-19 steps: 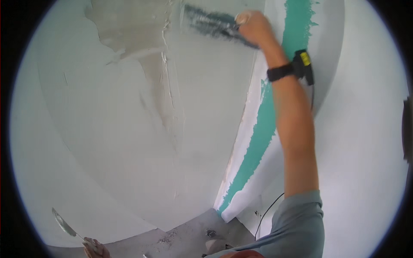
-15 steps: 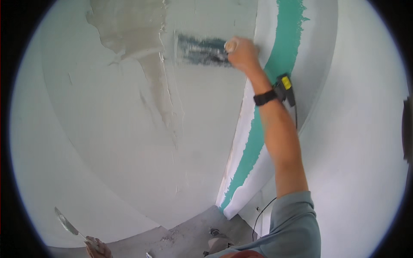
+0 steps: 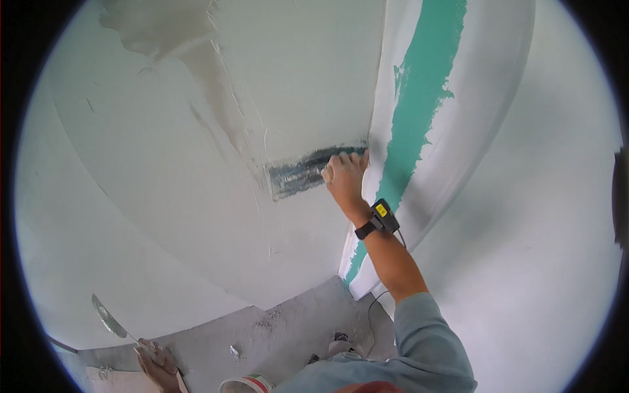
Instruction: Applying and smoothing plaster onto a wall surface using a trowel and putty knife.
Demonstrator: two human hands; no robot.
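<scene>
My right hand (image 3: 346, 182) is closed on the handle of a plastering trowel (image 3: 295, 175). The trowel's wide, dark, plaster-smeared blade lies against the grey-white wall (image 3: 308, 236), its right end close to the wall's corner edge. A black strap with a small black device (image 3: 384, 215) sits on that wrist. Low at the left, my left hand (image 3: 157, 363) grips a small trowel (image 3: 108, 316) whose pale leaf-shaped blade points up and left. Its fingers look whitened with plaster.
A green strip (image 3: 416, 108) with ragged white plaster edges runs down the corner on the right. Damp, darker plaster (image 3: 154, 29) marks the upper left wall. Below are the grey floor (image 3: 275, 321), a white bucket (image 3: 247, 385) and a tan board (image 3: 124, 381).
My right hand and the plastering trowel have come down the wall. The view has shifted, bringing the bucket and board in at the bottom. My left hand still holds the small trowel.
</scene>
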